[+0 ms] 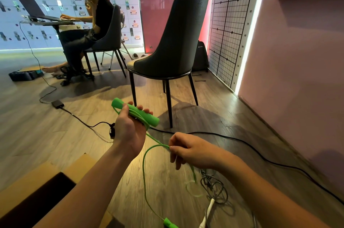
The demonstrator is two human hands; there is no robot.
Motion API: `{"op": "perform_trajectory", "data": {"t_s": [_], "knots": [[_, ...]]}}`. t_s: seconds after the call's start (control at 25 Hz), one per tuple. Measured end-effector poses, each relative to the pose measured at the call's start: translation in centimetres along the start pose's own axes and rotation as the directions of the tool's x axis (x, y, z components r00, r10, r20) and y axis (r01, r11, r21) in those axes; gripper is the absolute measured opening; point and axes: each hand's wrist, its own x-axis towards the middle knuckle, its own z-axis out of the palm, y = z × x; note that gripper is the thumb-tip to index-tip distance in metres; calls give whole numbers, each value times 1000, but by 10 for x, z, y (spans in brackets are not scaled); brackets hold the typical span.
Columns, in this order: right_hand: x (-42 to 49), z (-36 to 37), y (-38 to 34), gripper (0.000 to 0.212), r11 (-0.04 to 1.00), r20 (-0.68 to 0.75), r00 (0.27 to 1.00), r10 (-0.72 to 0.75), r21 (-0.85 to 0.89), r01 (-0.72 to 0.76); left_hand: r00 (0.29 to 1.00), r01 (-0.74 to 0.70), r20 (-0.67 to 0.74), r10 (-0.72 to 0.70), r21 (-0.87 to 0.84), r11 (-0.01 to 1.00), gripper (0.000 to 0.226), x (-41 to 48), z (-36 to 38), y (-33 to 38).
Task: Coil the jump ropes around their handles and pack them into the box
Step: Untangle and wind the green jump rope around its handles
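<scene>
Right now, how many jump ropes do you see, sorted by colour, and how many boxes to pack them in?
green jump rope: 1
grey jump rope with white handle: 1
cardboard box: 1
Total: 3

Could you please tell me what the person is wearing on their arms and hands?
Nothing that shows. The left hand and the right hand are bare, without gloves, and both forearms are uncovered down to the picture's edge, with no sleeve in view. I see no watch, bracelet or ring.
</scene>
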Motion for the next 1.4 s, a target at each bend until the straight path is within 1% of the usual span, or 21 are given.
{"op": "perform_trajectory", "data": {"t_s": [0.08, 0.16, 0.24, 0.32, 0.36, 0.4, 0.44, 0.56, 0.64, 0.72, 0.8, 0.84, 0.92, 0.96, 1.0, 1.08, 1.16, 1.24, 1.28, 1.32, 1.4], "knots": [[-3, -3, -5, 10, 997, -37, 997, -64, 33, 65, 998, -58, -24, 61, 110, 992, 20, 4, -3, -2], [-7, -11, -9, 15, 988, -139, 985, -103, 102, 118, 990, -132, 9, 139, 377, 917, 18, 9, -12, 0], [-11, -25, -12, 21, 917, -279, 958, -69, 361, 171, 985, -171, 112, 130, 702, 691, 19, 11, -22, 2], [-14, -40, -10, 28, 653, -416, 909, 10, 692, 309, 982, -142, 176, -67, 928, 345, 22, 11, -30, 1], [-16, -49, -7, 32, 516, -484, 872, 66, 765, 386, 966, -136, 166, -200, 978, 159, 26, 10, -32, -1], [-16, -57, 0, 35, 412, -538, 831, 141, 795, 445, 937, -141, 144, -318, 989, 34, 33, 8, -34, -3], [-17, -65, 5, 35, 336, -575, 787, 224, 804, 491, 902, -147, 132, -410, 989, -5, 44, 7, -36, -4], [-22, -90, 27, 21, 213, -624, 655, 427, 773, 598, 814, -157, 138, -564, 987, 16, 61, 3, -35, -2], [-27, -102, 40, 22, 208, -628, 575, 524, 749, 629, 763, -211, 156, -628, 977, -14, 55, 0, -33, 0], [-31, -109, 50, 24, 252, -634, 511, 580, 737, 628, 728, -254, 184, -660, 967, -11, 39, -4, -31, 2], [-31, -112, 58, 22, 393, -664, 428, 614, 726, 564, 719, -199, 223, -658, 973, 113, 28, -6, -30, 3], [-29, -112, 62, 19, 508, -695, 361, 622, 709, 489, 719, -136, 237, -654, 970, 201, 26, -6, -30, 5], [-25, -110, 67, 19, 718, -756, 240, 609, 654, 239, 698, -14, 245, -673, 944, 329, 29, -8, -29, 8], [-23, -108, 70, 21, 769, -769, 228, 597, 630, 113, 680, 31, 240, -693, 935, 354, 32, -9, -28, 8], [-21, -105, 71, 23, 789, -763, 262, 591, 614, 6, 664, 71, 223, -714, 931, 357, 35, -11, -27, 7], [-19, -92, 67, 32, 822, -734, 376, 566, 537, -189, 643, 144, 153, -750, 938, 315, 39, -14, -23, 5], [-19, -74, 54, 32, 889, -726, 516, 453, 323, -326, 611, 191, 94, -786, 946, 261, 41, -17, -19, 2], [-18, -49, 33, 22, 967, -596, 764, 249, 103, -235, 589, 219, 64, -805, 947, 235, 41, -20, -15, 0], [-16, -36, 20, 18, 987, -462, 872, 163, 80, -142, 587, 232, 54, -808, 945, 232, 42, -20, -13, -1], [-13, -24, 10, 19, 991, -317, 943, 101, 117, -67, 590, 240, 51, -806, 942, 236, 43, -20, -13, -1], [-10, -8, -3, 30, 973, -105, 993, 59, 228, -33, 607, 231, 60, -792, 941, 248, 45, -18, -15, 1]]}}
